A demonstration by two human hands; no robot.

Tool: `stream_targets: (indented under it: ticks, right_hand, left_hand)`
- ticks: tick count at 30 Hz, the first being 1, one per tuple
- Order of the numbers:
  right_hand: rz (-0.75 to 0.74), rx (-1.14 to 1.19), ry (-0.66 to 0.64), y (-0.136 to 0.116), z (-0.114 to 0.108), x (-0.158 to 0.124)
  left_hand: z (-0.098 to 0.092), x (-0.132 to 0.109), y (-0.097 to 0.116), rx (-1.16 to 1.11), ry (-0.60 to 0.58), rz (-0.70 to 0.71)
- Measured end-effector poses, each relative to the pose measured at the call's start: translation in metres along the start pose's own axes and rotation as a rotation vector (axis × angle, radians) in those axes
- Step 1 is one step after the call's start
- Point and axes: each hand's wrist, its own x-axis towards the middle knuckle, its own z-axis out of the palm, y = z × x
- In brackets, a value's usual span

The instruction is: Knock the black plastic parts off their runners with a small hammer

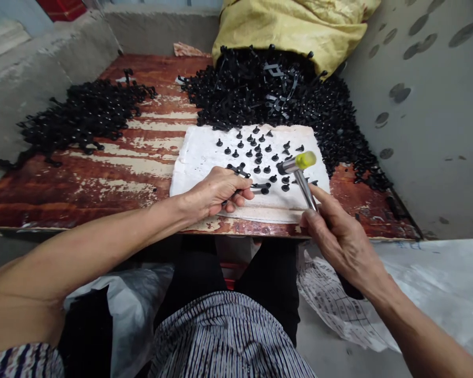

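My left hand [225, 190] is closed on a black branched part [239, 170], whose small round ends stick out past the thumb and fingers. It rests over the front left of a white cloth pad [197, 157]. My right hand [335, 231] grips a small hammer [305, 190] by its handle. The hammer has a metal head with a yellow face at one end and a dark face at the other, raised above the right side of the pad. Several small black pegs with round flat bases [257, 169] stand on the pad between the hands.
Behind the pad a big heap of black parts [256, 100] spills from a yellow sack [291, 31]. Another pile of black parts [82, 113] lies at the left of the worn red-brown table [142, 173]. A grey spotted panel [421, 105] borders the right side.
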Motion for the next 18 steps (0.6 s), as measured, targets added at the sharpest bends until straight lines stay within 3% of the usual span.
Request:
stream_targets:
  ticks: [3,8,12,16,18]
  right_hand:
    - [-0.163,-0.246,-0.027,-0.005,-0.007,-0.005]
    - [-0.386,-0.340,0.007,-0.014,-0.011,-0.007]
    - [-0.402,-0.366,-0.046,-0.023,-0.012,-0.009]
    - [-0.352,-0.396,0.187,-0.026,-0.010,-0.012]
    - [-0.388,-0.378,0.090,-0.022,-0.007,-0.012]
  left_hand:
    - [0.000,0.002,0.001,0.022,0.019,-0.004]
    - [-0.001,0.004,-0.003,0.003,-0.004,0.002]
    - [-0.002,0.005,-0.003,0.033,0.005,0.016]
    - [-0.003,0.005,-0.003,0.045,-0.007,0.037]
    - [-0.003,0.005,-0.003,0.027,-0.013,0.038]
